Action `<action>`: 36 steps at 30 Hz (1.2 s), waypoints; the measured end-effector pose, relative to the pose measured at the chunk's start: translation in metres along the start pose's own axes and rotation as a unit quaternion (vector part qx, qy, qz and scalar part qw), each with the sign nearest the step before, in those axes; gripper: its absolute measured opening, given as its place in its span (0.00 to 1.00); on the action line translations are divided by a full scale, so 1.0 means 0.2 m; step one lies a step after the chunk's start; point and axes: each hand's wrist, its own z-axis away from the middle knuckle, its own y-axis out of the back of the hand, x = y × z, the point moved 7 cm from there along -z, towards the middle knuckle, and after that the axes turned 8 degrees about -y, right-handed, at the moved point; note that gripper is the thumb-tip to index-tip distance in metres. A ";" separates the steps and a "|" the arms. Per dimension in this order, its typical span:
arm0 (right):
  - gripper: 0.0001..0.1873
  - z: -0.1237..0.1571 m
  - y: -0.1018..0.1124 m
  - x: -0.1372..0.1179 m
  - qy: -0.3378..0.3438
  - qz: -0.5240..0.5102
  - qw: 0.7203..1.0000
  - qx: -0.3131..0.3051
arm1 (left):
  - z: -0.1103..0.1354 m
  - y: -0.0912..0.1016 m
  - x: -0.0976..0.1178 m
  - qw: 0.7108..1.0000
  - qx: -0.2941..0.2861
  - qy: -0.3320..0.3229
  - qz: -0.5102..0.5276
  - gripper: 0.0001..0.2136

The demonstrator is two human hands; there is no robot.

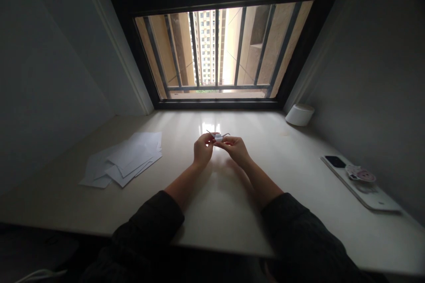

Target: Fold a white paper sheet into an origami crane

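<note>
A small folded white paper figure (218,136) with thin pointed tips sticks out above the middle of a pale table (219,203). My left hand (202,149) pinches it from the left, fingers closed on it. My right hand (236,147) grips it from the right, fingers curled around its other side. Both hands meet just above the tabletop, and both forearms come out of dark sleeves. Most of the figure is hidden between my fingers.
A loose stack of white paper sheets (123,158) lies on the table at the left. A white phone (360,180) with a sticker lies at the right, near the wall. A small white round container (299,114) stands at the back right, below a barred window (217,51).
</note>
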 end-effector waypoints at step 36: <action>0.19 -0.02 0.24 -0.03 0.053 0.081 0.988 0.123 | 0.00 -0.02 -0.06 0.996 0.002 0.067 0.059 0.12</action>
